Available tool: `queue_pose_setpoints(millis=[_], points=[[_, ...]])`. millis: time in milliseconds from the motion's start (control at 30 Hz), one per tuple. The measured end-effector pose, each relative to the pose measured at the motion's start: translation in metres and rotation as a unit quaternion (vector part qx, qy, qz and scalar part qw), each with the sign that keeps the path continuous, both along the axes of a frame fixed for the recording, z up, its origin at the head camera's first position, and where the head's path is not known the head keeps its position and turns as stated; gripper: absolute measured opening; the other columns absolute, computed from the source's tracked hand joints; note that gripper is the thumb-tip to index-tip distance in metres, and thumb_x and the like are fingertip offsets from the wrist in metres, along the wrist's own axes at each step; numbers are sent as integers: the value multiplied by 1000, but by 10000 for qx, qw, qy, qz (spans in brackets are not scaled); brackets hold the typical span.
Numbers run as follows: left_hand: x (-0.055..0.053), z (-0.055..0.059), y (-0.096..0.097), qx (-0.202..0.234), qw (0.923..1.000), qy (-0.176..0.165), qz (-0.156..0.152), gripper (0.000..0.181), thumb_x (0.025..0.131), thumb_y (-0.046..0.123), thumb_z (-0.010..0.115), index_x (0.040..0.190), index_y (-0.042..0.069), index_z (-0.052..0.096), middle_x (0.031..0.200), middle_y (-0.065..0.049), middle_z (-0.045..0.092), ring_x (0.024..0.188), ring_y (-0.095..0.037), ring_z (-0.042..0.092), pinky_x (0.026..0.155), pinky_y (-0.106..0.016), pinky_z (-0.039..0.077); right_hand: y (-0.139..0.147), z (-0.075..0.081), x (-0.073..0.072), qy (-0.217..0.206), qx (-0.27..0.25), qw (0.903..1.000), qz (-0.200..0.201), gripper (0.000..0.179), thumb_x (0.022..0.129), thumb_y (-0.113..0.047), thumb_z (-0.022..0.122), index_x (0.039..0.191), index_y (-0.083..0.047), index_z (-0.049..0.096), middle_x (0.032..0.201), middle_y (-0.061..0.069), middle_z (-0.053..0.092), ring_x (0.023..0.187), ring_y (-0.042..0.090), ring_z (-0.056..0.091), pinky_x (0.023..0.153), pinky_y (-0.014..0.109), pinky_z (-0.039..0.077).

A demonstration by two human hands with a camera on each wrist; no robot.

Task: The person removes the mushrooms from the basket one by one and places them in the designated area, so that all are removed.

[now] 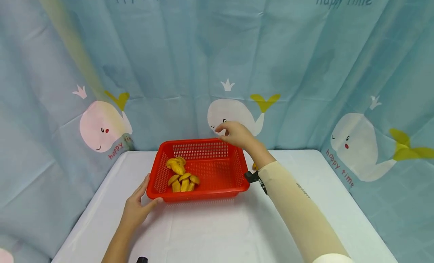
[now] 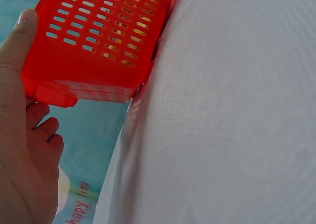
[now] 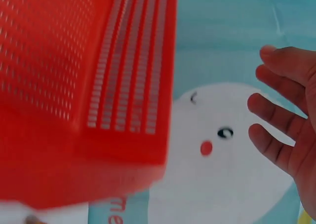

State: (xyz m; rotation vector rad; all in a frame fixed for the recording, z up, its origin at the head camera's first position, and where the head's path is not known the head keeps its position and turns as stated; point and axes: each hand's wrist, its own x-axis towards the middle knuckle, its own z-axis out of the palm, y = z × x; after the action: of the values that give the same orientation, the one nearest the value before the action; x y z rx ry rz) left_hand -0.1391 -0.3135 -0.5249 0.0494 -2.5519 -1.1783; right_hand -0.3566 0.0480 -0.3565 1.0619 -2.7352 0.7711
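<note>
A red plastic basket (image 1: 200,195) with slotted walls sits on the white table. Inside, at its left, lie toy-like yellow-brown mushrooms: one cluster of three (image 1: 184,183) and another piece (image 1: 176,166) behind it. My left hand (image 1: 133,212) grips the basket's front left corner, thumb at the front wall and fingers round the left side. In the left wrist view that hand (image 2: 24,120) has the basket's rim (image 2: 54,96) between thumb and fingers. My right hand (image 1: 237,135) hovers by the back right corner, fingers loosely bent; the right wrist view shows it (image 3: 296,100) holding nothing, apart from the basket (image 3: 170,75).
A small yellow-brown thing (image 1: 254,166) lies on the table (image 1: 298,161) right of the basket, mostly hidden behind my right forearm. A blue curtain (image 1: 183,67) with printed whales hangs round the back and both sides of the table.
</note>
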Motion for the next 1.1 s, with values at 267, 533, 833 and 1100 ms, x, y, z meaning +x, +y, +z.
queue_pose_setpoints(millis=[267,533,833,1100], points=[[2,1,-2,8,10000,-1,4,99,83,38,85,160,43,23,166,-2,33,150,-37,35,110,-65,39,-41,4,-3,150,503,9984,199,30,96,-24,71,126,-20,72,124,-4,72,102,15,66,91,30,56],[0,-1,-2,-77,9999,62,-36,99,84,39,85,161,41,23,166,-2,34,150,-36,36,110,-63,40,-70,15,-2,-25,562,9974,448,32,97,-23,70,129,-19,71,128,-1,71,107,20,66,91,33,56],[1,2,1,74,10000,35,18,98,83,35,86,160,41,26,165,-2,35,150,-35,36,110,-63,40,-103,0,-6,-3,598,9952,775,33,98,-26,71,130,-21,71,127,-6,71,112,13,66,97,28,55],[-1,3,3,17,10000,69,18,98,83,36,86,160,41,25,165,-2,34,150,-35,36,109,-63,40,-124,-14,-7,-125,510,9957,765,32,98,-27,71,129,-22,72,125,-8,71,101,8,65,91,26,55]])
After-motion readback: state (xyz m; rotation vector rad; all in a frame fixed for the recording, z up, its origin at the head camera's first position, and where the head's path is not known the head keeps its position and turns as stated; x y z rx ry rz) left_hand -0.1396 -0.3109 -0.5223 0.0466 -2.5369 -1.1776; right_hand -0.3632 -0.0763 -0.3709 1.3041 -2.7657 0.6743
